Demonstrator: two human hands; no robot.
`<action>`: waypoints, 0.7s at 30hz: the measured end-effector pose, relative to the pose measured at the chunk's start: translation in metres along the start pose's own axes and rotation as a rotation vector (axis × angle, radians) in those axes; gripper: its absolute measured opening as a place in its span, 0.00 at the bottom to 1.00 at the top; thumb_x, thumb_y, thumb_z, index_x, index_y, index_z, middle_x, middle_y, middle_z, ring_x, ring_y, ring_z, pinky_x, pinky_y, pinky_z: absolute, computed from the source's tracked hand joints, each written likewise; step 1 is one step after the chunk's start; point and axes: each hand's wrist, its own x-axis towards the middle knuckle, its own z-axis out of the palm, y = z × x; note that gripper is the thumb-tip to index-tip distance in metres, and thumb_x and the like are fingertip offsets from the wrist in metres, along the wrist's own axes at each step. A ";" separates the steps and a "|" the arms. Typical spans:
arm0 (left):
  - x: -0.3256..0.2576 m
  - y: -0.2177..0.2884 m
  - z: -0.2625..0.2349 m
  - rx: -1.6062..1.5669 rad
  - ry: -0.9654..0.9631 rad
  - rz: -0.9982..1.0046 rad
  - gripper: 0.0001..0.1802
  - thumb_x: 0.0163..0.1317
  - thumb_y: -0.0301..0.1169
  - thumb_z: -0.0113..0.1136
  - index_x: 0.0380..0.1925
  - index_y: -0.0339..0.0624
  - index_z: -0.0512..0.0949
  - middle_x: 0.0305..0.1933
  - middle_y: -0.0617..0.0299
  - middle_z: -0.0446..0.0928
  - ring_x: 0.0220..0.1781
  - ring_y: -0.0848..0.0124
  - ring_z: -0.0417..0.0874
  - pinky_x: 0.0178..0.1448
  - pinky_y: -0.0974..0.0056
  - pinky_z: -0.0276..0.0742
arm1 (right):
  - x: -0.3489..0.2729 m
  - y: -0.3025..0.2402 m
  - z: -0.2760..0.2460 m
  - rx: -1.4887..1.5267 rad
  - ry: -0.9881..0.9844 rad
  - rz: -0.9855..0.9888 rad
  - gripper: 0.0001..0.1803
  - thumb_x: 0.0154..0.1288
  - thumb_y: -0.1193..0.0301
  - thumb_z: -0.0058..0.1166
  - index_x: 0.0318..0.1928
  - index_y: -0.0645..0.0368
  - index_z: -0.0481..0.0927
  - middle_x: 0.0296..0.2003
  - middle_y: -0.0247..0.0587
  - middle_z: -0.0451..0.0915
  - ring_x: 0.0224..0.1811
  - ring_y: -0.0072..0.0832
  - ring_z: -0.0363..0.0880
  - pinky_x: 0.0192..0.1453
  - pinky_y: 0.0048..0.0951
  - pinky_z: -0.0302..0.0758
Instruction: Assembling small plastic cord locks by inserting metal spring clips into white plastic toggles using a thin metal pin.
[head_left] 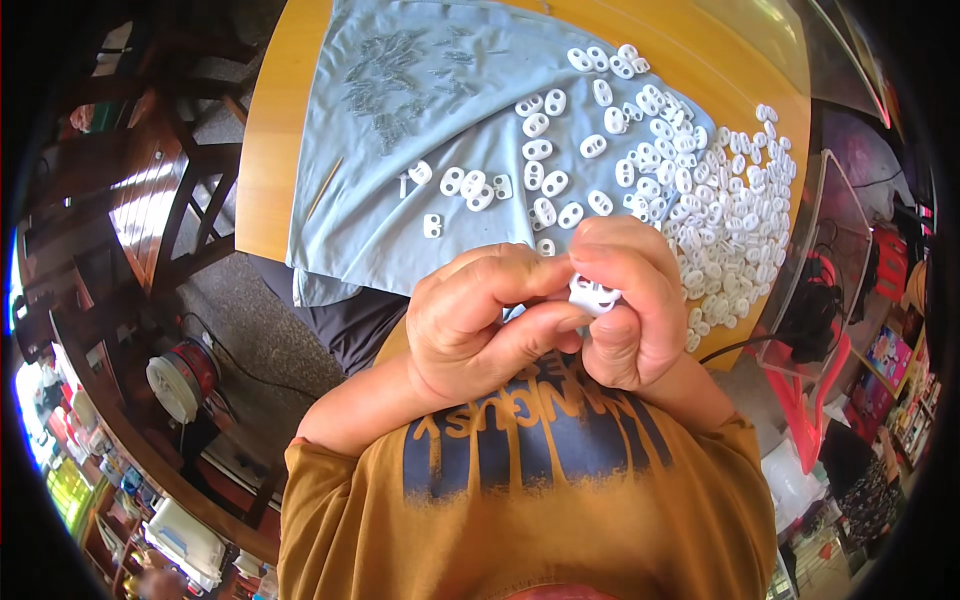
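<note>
Close to my chest, a white plastic two-hole cord lock (pixel 594 294) is pinched between both hands. My left hand (pixel 475 320) grips its left side with thumb and fingertips. Curled around the right side is my right hand (pixel 637 300), its thumb underneath. The fingers hide part of the piece. Beyond the hands, several loose cord locks (pixel 538 150) lie on a light blue cloth (pixel 340 225). A large heap of similar white pieces (pixel 735 215) spreads to the right. Small, thin grey parts, perhaps springs (pixel 385 75), are scattered at the cloth's far left.
The cloth covers much of a yellow wooden table (pixel 265 180). A thin brown stick (pixel 325 187) rests on the cloth's left side. Dark wooden furniture (pixel 150 200) and a round white-and-red object (pixel 182 380) stand left. A red-legged stool or frame (pixel 810 400) is at right.
</note>
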 end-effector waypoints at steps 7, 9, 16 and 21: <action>-0.005 -0.008 0.005 0.085 0.070 0.040 0.12 0.47 0.23 0.68 0.32 0.34 0.76 0.24 0.55 0.77 0.23 0.67 0.80 0.26 0.69 0.74 | -0.001 0.009 0.008 -0.032 0.080 -0.089 0.15 0.69 0.67 0.42 0.45 0.66 0.74 0.35 0.41 0.74 0.28 0.29 0.70 0.31 0.29 0.68; -0.004 -0.006 0.006 0.010 0.099 -0.031 0.11 0.48 0.23 0.67 0.31 0.34 0.76 0.24 0.56 0.77 0.24 0.67 0.80 0.27 0.69 0.74 | 0.000 0.006 0.010 -0.029 0.100 -0.073 0.14 0.69 0.67 0.42 0.44 0.66 0.74 0.34 0.41 0.74 0.28 0.29 0.70 0.31 0.29 0.68; 0.008 0.005 -0.001 -0.372 0.027 -0.412 0.09 0.58 0.21 0.58 0.39 0.32 0.74 0.34 0.59 0.78 0.32 0.75 0.80 0.35 0.72 0.77 | 0.002 0.005 0.001 -0.161 0.017 0.054 0.13 0.67 0.70 0.44 0.46 0.66 0.74 0.36 0.43 0.74 0.32 0.33 0.71 0.36 0.31 0.69; 0.013 0.004 -0.006 -0.551 -0.033 -0.483 0.09 0.62 0.21 0.53 0.43 0.33 0.72 0.36 0.60 0.77 0.33 0.76 0.78 0.37 0.73 0.76 | 0.004 -0.008 -0.002 -0.162 -0.037 0.145 0.16 0.61 0.77 0.50 0.50 0.67 0.74 0.35 0.43 0.74 0.31 0.30 0.71 0.35 0.27 0.69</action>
